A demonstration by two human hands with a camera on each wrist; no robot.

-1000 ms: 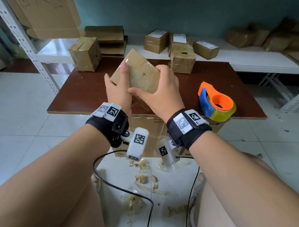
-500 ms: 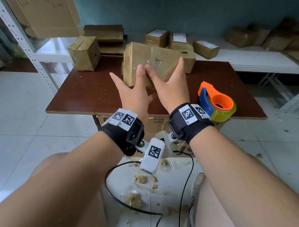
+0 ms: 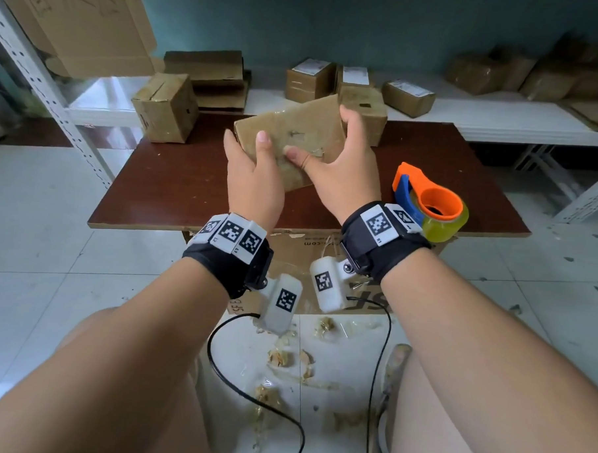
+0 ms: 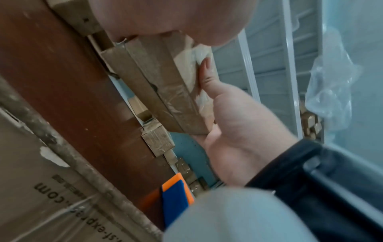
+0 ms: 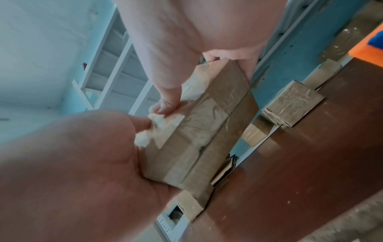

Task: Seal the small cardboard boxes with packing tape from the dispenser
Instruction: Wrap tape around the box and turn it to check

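Observation:
I hold a small cardboard box (image 3: 291, 130), wrapped in clear tape, tilted in the air above the brown table (image 3: 176, 186). My left hand (image 3: 249, 149) grips its left near corner, thumb on the near face. My right hand (image 3: 328, 149) grips the right side, thumb on the near face and fingers curled over the top right corner. In the left wrist view the box (image 4: 165, 91) shows a taped seam, and in the right wrist view the box (image 5: 196, 131) has torn white label remains beside my thumb. The orange and blue tape dispenser (image 3: 429, 201) lies on the table to the right, untouched.
Another box (image 3: 164, 107) stands at the table's back left, and one more box (image 3: 362, 109) sits right behind the held one. Several boxes (image 3: 309, 79) rest on the white shelf. A large carton (image 3: 324, 248) sits under the table. Tape scraps (image 3: 285, 356) and a cable (image 3: 249, 395) lie on the floor.
Both hands have turned the box in the air: it was upright and farther forward half a second ago, and is now tilted. My right hand has shifted to the top right corner.

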